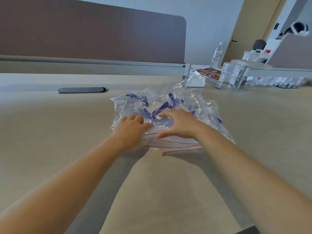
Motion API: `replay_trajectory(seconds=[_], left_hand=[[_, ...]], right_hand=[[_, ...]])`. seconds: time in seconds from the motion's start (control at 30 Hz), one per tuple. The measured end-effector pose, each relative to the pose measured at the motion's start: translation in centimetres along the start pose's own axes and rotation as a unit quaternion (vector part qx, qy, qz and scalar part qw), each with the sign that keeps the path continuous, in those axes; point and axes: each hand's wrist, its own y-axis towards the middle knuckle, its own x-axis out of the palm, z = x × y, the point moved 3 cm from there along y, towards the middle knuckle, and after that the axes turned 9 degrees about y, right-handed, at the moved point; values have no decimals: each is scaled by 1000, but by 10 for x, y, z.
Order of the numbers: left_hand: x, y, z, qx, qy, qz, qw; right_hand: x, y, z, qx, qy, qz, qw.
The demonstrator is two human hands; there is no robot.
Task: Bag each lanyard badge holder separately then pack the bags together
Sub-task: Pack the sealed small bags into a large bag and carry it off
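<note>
I see a pile of clear bags (168, 115) lying on the desk (67, 132), right under both of my hands. Blue lanyards (162, 107) show through the plastic, mostly on the far side of my fingers. The near edges of the bags have thin red zip lines (177, 144), and these lie just below my hands, close to my wrists. My left hand (133, 127) sits on the left part of the pile, palm down, with its fingers bent over the plastic. I cannot tell if it grips the bag or only presses it. My right hand (179, 124) lies flat on the middle of the pile, its fingers spread and pointing left, pressing down on the bags. The two hands are near each other, with a small gap between them. Both arms reach forward from the bottom of the view, bare and nearly straight. Far off on the right of the desk stand a water bottle (217, 54), a white tissue box (195, 81) and some clear tubs (229, 75). A dark slot cover (82, 90) sits in the desk to the left, and a brown divider (84, 34) stands behind it.
</note>
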Motion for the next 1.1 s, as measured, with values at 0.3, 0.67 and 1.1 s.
replay_trajectory(seconds=[0.3,0.67,1.1], left_hand=[[-10,18,9,-41,-121,30,991],[-14,32,32,-7,-162,-58,985],[-13,45,53,-41,60,-2,997]], right_hand=[[4,-25,46,22,-246,-38,968],[8,-5,64,-39,-315,59,947],[1,-18,74,73,-91,-53,992]])
